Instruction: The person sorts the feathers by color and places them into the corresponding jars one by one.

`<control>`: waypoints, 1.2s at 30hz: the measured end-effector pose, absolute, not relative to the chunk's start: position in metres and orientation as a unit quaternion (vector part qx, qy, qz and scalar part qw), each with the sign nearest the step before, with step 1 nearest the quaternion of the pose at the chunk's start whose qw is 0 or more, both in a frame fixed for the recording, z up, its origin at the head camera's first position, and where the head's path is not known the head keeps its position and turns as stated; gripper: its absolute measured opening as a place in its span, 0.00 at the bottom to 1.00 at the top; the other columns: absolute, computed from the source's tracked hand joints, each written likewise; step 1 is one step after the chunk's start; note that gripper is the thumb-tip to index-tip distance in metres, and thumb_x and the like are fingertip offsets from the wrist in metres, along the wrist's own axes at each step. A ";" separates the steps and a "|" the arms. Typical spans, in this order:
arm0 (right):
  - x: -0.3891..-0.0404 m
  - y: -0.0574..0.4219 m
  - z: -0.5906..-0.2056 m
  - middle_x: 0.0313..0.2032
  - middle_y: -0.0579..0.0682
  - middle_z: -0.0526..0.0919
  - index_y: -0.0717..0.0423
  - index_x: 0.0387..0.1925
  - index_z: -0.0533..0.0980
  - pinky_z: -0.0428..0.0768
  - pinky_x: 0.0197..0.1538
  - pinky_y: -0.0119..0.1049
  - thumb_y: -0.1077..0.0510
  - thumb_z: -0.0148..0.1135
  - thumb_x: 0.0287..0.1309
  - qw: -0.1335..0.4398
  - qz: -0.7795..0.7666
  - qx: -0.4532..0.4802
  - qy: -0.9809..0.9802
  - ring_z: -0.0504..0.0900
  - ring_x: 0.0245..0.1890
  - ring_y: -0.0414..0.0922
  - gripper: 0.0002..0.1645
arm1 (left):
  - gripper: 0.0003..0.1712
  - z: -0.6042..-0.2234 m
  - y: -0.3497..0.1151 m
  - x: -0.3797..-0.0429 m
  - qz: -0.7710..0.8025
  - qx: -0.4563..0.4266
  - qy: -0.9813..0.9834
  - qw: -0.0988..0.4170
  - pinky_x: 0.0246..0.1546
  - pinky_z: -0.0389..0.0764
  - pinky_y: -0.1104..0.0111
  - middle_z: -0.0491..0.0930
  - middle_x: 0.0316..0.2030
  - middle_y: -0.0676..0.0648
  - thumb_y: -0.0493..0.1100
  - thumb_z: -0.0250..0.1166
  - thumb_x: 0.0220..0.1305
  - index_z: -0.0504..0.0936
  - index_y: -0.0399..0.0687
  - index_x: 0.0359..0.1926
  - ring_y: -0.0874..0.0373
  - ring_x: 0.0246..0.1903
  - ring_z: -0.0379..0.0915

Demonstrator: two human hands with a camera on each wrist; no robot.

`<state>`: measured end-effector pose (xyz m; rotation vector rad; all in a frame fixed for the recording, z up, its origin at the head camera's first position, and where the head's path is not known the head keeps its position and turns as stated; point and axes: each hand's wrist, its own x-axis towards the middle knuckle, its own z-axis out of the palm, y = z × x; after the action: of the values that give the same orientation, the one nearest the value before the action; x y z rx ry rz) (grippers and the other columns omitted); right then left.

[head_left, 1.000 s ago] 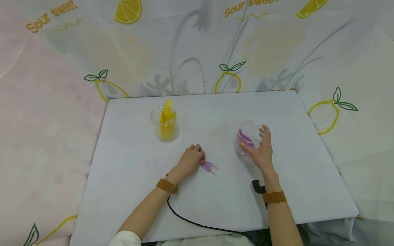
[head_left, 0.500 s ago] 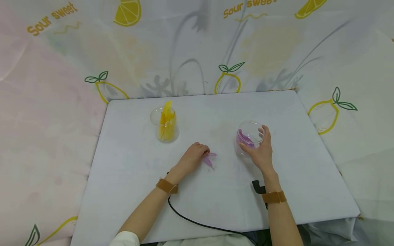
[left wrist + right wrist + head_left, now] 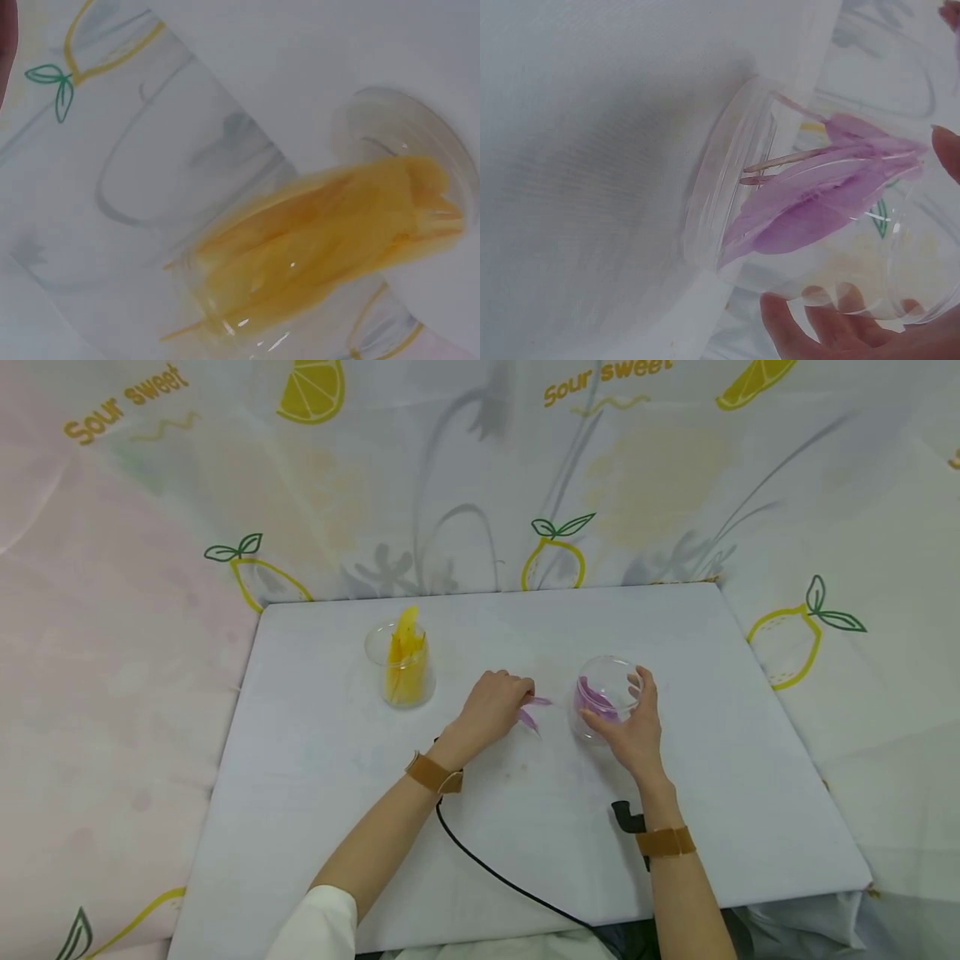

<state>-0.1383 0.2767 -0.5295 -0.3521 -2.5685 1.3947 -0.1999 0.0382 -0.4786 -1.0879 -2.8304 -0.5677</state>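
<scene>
Purple feathers (image 3: pixel 528 720) hang from the pinched fingers of my left hand (image 3: pixel 495 702), above the table left of a clear jar (image 3: pixel 611 658). Curled around that jar's right side, my right hand (image 3: pixel 633 727) holds it upright on the table. Inside it lean more purple feathers (image 3: pixel 817 202), their pale quills low in the right wrist view. There, fingers of the right hand (image 3: pixel 847 334) press the wall from below. A second clear jar (image 3: pixel 377 647) stands at the back left with yellow feathers (image 3: pixel 322 240). The left fingertips hide the ends of the held feathers.
Everything stands on a white tabletop (image 3: pixel 300 760). Behind and at the sides hangs a lemon-print cloth (image 3: pixel 465 460). A black cable (image 3: pixel 495 878) runs from the left wrist to the front edge. A black camera mount (image 3: pixel 626 817) juts from the right wrist.
My left hand has moved forward and right toward the jar, carrying the purple feathers off their earlier spot on the table. The right hand and its jar have stayed put.
</scene>
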 end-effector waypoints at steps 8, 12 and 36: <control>-0.139 0.277 -0.530 0.74 0.56 0.59 0.40 0.76 0.46 0.62 0.68 0.66 0.49 0.79 0.49 0.095 0.464 -0.122 -0.872 0.59 0.74 0.59 0.64 | 0.05 -0.486 0.045 -0.212 -0.181 -0.332 -0.925 -0.035 0.42 0.81 0.63 0.87 0.35 0.49 0.38 0.62 0.71 0.84 0.45 0.42 0.53 0.35 0.82; -0.139 0.277 -0.529 0.74 0.57 0.59 0.41 0.77 0.46 0.62 0.68 0.68 0.49 0.78 0.49 0.098 0.461 -0.122 -0.874 0.59 0.74 0.60 0.63 | 0.07 -0.470 0.061 -0.214 -0.208 -0.350 -0.913 -0.008 0.42 0.81 0.64 0.87 0.37 0.48 0.39 0.61 0.72 0.83 0.44 0.44 0.52 0.37 0.81; -0.138 0.277 -0.530 0.73 0.60 0.59 0.43 0.76 0.46 0.62 0.67 0.68 0.54 0.80 0.46 0.116 0.476 -0.098 -0.866 0.60 0.72 0.63 0.65 | 0.15 -0.447 0.147 -0.215 0.020 -0.444 -0.896 0.010 0.52 0.76 0.66 0.84 0.50 0.55 0.49 0.62 0.71 0.81 0.57 0.56 0.57 0.51 0.74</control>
<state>-0.1380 0.2774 -0.5299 -0.2869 -2.5363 1.3936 -0.2151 0.1467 -0.4468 -1.3847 -2.7970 0.0634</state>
